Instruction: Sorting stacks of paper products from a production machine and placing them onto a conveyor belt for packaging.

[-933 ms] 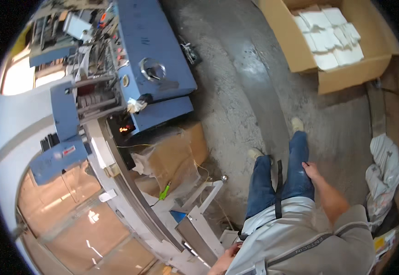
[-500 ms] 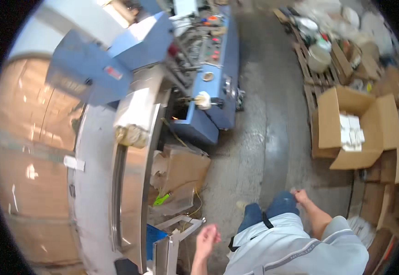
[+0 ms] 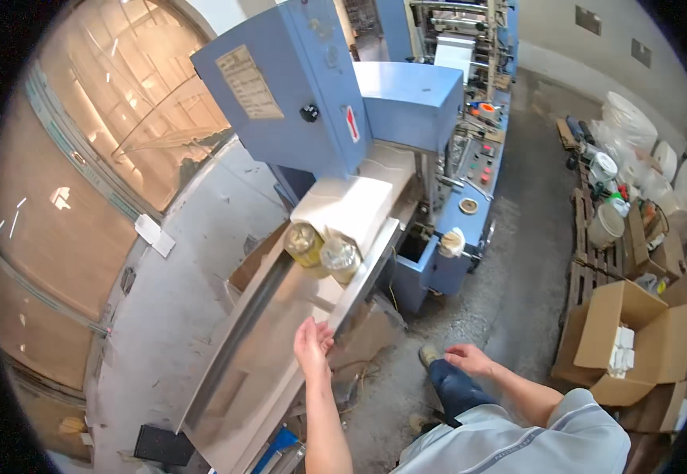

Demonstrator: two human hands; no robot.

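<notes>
My left hand is over the near part of a long metal trough, fingers loosely apart and nothing in them. Just beyond it, two glassy or plastic-looking cylinders sit against the near end of a white paper stack. I cannot tell what they contain. My right hand hangs above my leg, empty, its fingers stretched out. The trough leads up to a blue machine, and the paper runs in under its housing.
A control panel with buttons is on the machine's right side. An open cardboard box with small white packs stands at the right, near a wooden pallet loaded with tubs and plastic. Brown-lit glazing lines the left.
My view has turned and come closer to the trough and machine. My left hand has risen from beside the trough to over it. My right hand has swung forward from my thigh.
</notes>
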